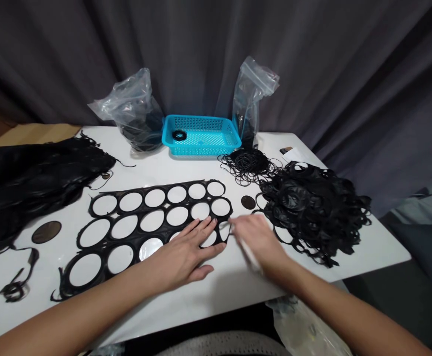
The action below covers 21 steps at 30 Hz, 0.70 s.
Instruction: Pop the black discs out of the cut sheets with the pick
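A black rubber sheet (134, 226) with several rows of large round holes lies flat on the white table. My left hand (188, 254) rests palm down on its right part, fingers spread, and covers some of the holes. At the sheet's lower right end my right hand (258, 240) is closed around a slim whitish tool (251, 257), blurred by motion. Near its fingertips a thin black edge of the end ring is drawn toward the right hand. Whether the fingers or the tool grip that edge, I cannot tell.
A blue basket (201, 150) holding black rings stands at the back between two clear plastic bags (134, 116) with black contents. Right lie thin black rings (249, 160) and a heap of holed black scrap (312, 212). Stacked black sheets (34, 183) and a dark disc (46, 232) lie left.
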### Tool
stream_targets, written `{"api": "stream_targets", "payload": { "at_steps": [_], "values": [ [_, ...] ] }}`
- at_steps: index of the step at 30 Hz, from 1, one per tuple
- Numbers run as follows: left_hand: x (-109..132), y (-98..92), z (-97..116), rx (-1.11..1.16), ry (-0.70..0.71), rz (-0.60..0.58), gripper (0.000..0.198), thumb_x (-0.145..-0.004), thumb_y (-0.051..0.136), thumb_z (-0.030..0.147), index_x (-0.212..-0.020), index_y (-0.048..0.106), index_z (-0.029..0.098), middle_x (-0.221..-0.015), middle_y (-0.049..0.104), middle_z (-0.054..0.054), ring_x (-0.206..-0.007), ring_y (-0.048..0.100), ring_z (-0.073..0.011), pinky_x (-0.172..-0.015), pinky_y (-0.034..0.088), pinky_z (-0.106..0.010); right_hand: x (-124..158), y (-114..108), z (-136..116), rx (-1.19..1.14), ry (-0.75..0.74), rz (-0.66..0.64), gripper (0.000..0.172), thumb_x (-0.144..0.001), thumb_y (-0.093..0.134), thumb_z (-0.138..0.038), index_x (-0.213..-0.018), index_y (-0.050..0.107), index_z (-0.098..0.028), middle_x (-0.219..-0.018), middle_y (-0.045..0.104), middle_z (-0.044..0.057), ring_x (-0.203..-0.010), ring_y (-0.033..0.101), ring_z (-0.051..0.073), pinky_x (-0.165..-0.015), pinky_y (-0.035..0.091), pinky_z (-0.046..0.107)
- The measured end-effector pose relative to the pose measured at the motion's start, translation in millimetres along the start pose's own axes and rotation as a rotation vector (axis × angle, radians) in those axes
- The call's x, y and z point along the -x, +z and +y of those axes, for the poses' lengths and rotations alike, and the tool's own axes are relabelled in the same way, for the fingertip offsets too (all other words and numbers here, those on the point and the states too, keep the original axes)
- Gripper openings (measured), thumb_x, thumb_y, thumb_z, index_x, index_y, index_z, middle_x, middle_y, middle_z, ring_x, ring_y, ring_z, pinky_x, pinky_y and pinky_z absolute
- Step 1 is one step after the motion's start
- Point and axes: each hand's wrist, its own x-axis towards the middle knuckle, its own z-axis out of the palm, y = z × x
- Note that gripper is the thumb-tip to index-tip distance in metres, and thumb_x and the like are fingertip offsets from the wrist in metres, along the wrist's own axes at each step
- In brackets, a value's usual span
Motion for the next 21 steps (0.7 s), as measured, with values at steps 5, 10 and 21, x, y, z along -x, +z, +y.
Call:
{"api": "stream_targets", "payload": {
  "at_steps": [5, 10, 21],
  "values": [
    [-0.5, -0.9, 1.2, -0.007, 0.006, 0.002, 0.050, -0.092, 0.063, 0.033, -0.141, 0.052, 0.024, -0.163, 0.018, -0.017, -0.148, 0.023, -0.0364, -0.118, 0.028, -0.054, -38.3, -30.7, 44.8, -0.108, 0.388, 0.212, 0.017, -0.097, 0.045, -0.028, -0.089, 0.058, -0.020, -0.097, 0.070, 0.009, -0.083, 0.060, 0.024, -0.076, 0.042, 0.036],
    [0.4, -2.3, 5.5, -0.018, -0.023, -0.025, 0.051, -0.091, 0.065, 0.032, -0.141, 0.052, 0.023, -0.160, 0.024, -0.020, -0.148, 0.024, -0.0368, -0.117, 0.028, -0.055, -64.5, -38.8, 51.3, -0.255, 0.396, 0.173, 0.021, -0.096, 0.047, -0.034, -0.079, 0.052, -0.022, -0.088, 0.069, 0.005, -0.071, 0.058, 0.019, -0.068, 0.040, 0.031],
    [9.3, -15.1, 8.6, -0.054, 0.000, -0.005, 0.060, -0.093, 0.063, 0.034, -0.149, 0.043, 0.025, -0.161, 0.025, -0.015, -0.148, 0.024, -0.0342, -0.118, 0.029, -0.052, -146.9, -51.1, 128.1, -0.079, 0.570, 0.213, 0.022, -0.078, 0.058, -0.015, -0.062, 0.044, -0.021, -0.069, 0.061, 0.007, -0.076, 0.060, 0.024, -0.077, 0.043, 0.036]
  ]
}}
